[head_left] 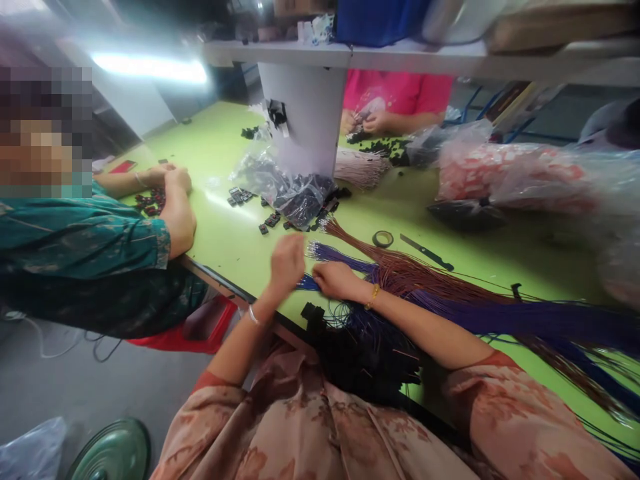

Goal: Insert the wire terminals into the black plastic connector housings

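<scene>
My left hand (289,265), slightly blurred, is raised over the front edge of the table with its fingers curled together. What it holds, if anything, is hidden. Just to the right, my right hand (337,279) is closed over the blue wires (307,283), whose ends show past its fingers. Whether one wire is in its grip I cannot make out. Behind it lie purple-blue wires (345,257) with pale metal tips and a bundle of brown wires (395,270). A heap of black connectors with wires (370,353) is at the table edge before me.
Small black housings (270,220) lie by an open plastic bag (300,197). A tape roll (383,239) and a black blade (427,252) rest on the green table (225,220). A co-worker's hands (173,179) are at left, another's (370,121) behind the white post (305,120).
</scene>
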The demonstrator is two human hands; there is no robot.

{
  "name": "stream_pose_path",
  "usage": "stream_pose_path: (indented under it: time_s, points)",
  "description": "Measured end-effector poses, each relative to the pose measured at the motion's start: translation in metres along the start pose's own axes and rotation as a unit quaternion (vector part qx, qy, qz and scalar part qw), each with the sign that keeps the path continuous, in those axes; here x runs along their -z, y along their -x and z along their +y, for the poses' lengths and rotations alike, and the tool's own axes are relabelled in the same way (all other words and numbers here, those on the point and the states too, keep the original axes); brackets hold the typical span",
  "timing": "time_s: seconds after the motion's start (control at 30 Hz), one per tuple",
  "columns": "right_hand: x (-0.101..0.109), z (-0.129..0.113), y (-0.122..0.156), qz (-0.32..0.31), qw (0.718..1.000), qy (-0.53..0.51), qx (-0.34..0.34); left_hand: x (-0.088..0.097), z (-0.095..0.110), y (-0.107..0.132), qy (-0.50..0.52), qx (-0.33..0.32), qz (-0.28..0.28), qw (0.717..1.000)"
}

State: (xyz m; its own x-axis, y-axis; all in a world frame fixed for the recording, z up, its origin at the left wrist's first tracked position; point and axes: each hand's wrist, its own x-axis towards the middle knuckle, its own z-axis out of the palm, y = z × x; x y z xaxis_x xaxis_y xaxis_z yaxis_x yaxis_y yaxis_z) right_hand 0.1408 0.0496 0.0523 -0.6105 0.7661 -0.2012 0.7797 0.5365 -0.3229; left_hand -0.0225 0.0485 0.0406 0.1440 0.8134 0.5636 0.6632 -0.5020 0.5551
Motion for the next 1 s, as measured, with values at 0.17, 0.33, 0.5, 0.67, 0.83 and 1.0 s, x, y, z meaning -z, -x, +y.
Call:
stream_pose_path:
  time_s: [0.17,0.33,0.5,0.67,0.83,1.0]
  points:
    - [-0.002,-0.001,0.001,0.015,0.999,0.036,0.007,0.020,-0.099,-0.042,-0.218,0.255,-0.042,0.941]
    - [-0.003,0.005,0.002,0.090,0.990,-0.104,0.004,0.023,-0.105,-0.035,-0.212,0.223,-0.081,0.948]
    - [0.002,0.004,-0.005,0.162,0.938,-0.306,0.030,0.030,-0.086,-0.024,-0.039,0.210,-0.024,0.977]
    - [0.014,-0.005,-0.011,0.195,0.880,-0.431,0.047,0.034,-0.053,-0.007,0.278,0.307,0.008,0.910]
    - [0.018,-0.009,-0.009,0.185,0.864,-0.466,0.041,0.029,-0.011,0.015,0.504,0.363,0.000,0.784]
    - [0.012,-0.008,-0.001,0.210,0.901,-0.373,0.073,0.024,0.008,0.025,0.607,0.387,-0.016,0.694]
